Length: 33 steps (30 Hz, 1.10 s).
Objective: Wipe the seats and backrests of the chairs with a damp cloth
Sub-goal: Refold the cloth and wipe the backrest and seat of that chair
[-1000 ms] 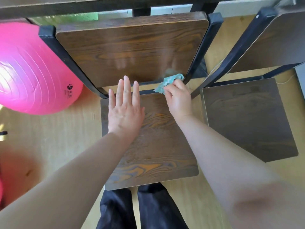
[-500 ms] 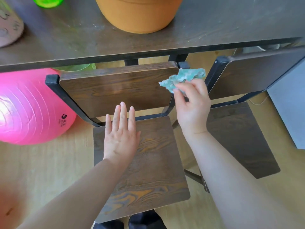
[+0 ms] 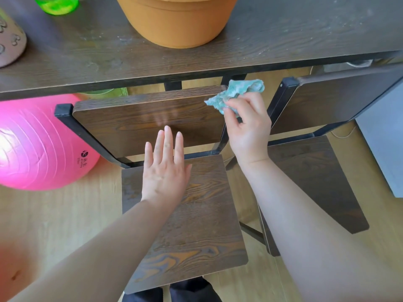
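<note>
Two dark wooden chairs with black metal frames stand side by side under a table. The near chair's seat [image 3: 196, 214] is in front of me, its backrest [image 3: 135, 123] behind it. My left hand [image 3: 164, 171] lies flat, fingers straight, on the back part of that seat. My right hand [image 3: 247, 127] holds a crumpled teal cloth [image 3: 234, 93] at the top right corner of the backrest. The second chair's seat [image 3: 314, 177] and backrest [image 3: 340, 99] are to the right.
A dark wooden table [image 3: 283, 35] spans the top, carrying an orange pot [image 3: 176, 20], a green bottle [image 3: 56, 4] and a pinkish vase [image 3: 9, 38]. A large pink exercise ball [image 3: 37, 142] rests on the wood floor at left. A grey cabinet [image 3: 383, 140] stands at right.
My right hand lifted the cloth from the bottom right of the backrest to its top right corner. The view tilted up, bringing the tabletop into sight. My left hand stayed on the seat.
</note>
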Tool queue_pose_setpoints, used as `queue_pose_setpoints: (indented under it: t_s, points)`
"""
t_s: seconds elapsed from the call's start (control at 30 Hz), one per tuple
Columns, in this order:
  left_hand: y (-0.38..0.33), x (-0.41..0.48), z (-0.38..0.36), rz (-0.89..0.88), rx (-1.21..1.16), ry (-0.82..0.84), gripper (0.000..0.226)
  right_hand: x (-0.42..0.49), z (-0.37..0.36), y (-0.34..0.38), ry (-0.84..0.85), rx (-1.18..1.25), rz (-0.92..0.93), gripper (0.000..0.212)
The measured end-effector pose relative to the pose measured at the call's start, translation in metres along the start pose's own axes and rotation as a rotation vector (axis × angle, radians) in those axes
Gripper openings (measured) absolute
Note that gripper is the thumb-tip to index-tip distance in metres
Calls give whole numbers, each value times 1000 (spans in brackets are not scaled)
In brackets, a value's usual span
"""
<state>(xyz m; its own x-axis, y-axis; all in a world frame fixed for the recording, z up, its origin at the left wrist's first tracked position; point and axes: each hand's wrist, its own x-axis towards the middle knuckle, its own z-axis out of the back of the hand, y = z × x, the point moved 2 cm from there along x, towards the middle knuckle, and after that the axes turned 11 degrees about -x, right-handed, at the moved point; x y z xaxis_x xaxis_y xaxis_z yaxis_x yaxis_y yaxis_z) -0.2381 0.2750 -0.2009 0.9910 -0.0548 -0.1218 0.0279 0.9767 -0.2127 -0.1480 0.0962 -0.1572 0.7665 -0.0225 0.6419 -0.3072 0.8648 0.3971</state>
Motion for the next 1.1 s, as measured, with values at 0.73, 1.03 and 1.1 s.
queue_pose_setpoints:
  t_s: [0.73,1.03,1.1]
  points:
    - [37,-26,-44,77,-17,56,78,-112,-63,-34,370,1,-478,9]
    - [59,-45,-56,128,-55,75,77,-108,-72,-25,322,307,-1105,22]
    - [68,-48,-57,135,-54,73,79,-110,-78,-20,266,332,-1154,18]
